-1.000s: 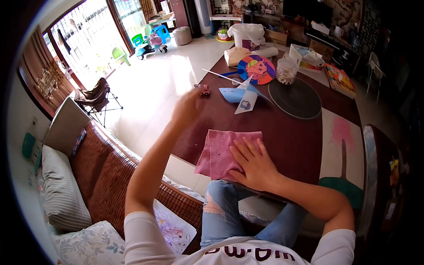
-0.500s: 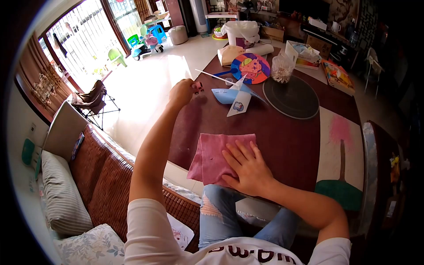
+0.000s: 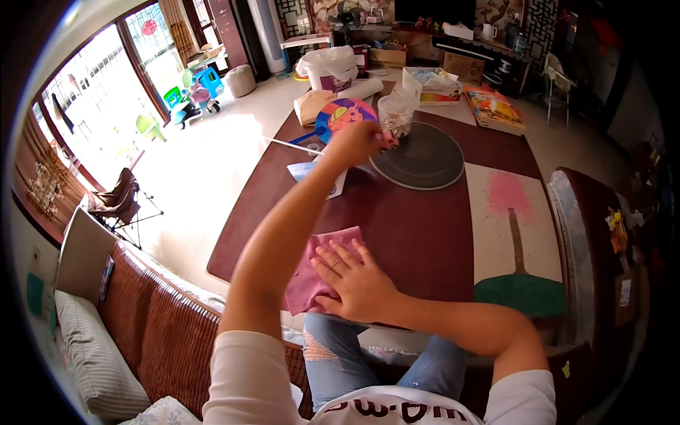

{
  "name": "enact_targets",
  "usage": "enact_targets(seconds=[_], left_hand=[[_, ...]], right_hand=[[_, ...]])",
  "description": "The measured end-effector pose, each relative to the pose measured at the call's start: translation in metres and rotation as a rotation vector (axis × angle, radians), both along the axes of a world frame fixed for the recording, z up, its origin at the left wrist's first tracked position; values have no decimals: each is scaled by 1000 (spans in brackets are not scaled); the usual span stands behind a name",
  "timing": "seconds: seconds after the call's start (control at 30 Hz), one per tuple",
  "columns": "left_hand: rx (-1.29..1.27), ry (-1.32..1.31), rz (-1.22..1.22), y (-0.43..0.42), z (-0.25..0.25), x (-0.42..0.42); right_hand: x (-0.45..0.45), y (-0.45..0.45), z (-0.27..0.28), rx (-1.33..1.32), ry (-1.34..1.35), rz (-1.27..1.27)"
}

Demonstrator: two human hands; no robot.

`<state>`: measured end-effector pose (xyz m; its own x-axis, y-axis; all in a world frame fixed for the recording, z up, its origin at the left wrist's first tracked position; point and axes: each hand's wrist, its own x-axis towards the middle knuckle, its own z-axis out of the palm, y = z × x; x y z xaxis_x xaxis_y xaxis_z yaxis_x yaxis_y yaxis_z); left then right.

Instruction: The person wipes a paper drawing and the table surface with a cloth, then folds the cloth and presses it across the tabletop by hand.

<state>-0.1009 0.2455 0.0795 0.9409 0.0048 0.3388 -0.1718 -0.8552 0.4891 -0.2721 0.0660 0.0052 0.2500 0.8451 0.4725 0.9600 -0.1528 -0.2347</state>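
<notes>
My left hand is closed on a small pink toy car, held above the near left edge of a round dark mat. Under it, a blue and white paper pinwheel is partly hidden by my forearm. My right hand lies flat with fingers spread on a folded pink cloth at the table's near edge. Behind my left hand is a round colourful fan. A clear container of cotton swabs stands at the mat's back edge.
The dark red table carries a white bin with a bag, a box of packets, a book and a painting of a pink tree. A brown woven sofa is at the left.
My left hand has carried the toy car right, from the table's left edge across the pinwheel to the mat. My right hand stays on the cloth. The view has shifted to the right.
</notes>
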Motion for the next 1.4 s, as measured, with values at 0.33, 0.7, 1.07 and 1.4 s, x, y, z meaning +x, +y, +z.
enact_targets(seconds=[0.33, 0.7, 1.07, 1.4], left_hand=[[206, 133, 119, -75, -21, 26], [707, -23, 408, 133, -49, -57], [251, -215, 295, 72, 64, -41], [314, -159, 28, -127, 39, 103]], right_hand=[[3, -1, -4, 21, 24, 45], [1, 1, -5, 28, 27, 11], [0, 1, -7, -75, 15, -10], [3, 4, -18, -85, 109, 35]])
